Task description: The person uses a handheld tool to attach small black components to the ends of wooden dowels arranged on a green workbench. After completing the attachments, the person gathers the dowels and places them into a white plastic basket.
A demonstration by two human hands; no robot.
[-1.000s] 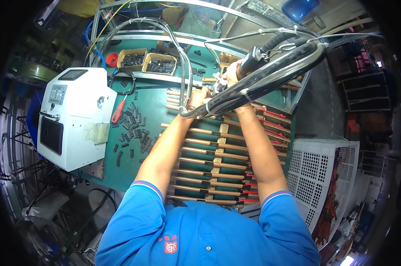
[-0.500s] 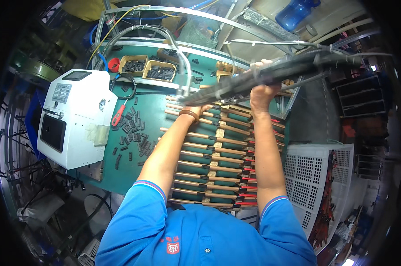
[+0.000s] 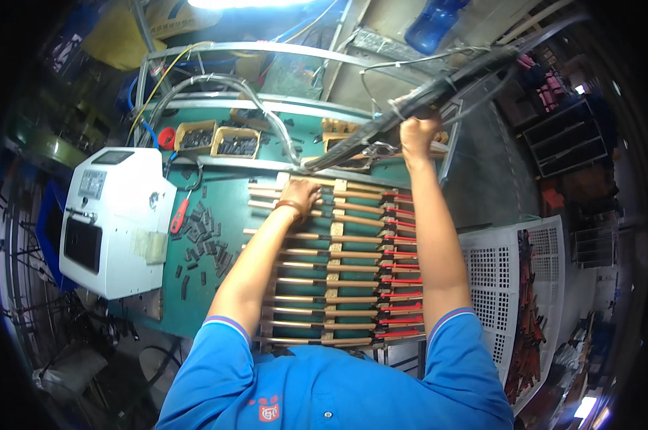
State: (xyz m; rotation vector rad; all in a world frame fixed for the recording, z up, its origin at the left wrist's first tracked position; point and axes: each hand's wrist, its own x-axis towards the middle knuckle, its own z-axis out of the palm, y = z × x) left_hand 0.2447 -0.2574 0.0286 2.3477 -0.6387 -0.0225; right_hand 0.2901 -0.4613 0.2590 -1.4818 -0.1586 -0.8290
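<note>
Across the bench in front of me lies a rack of copper-coloured rods, each with a black collar and a red and black right end. My left hand rests over the far rods, its fingers curled down; what they grip is hidden. A long black bar, blurred and tied with cables, slants from beyond that hand to the upper right. My right hand is closed in a fist at the bar's underside, raised beyond the rack's far right corner.
A white machine stands left, beside a red-handled screwdriver and scattered black parts. Boxes of black parts and a red cup stand behind. A white perforated crate holds red and brown pieces at right.
The black bar's right end has swung up, its slant now steeper. My left hand stays over the far rods, now less covered by the bar. The whole view has shifted slightly.
</note>
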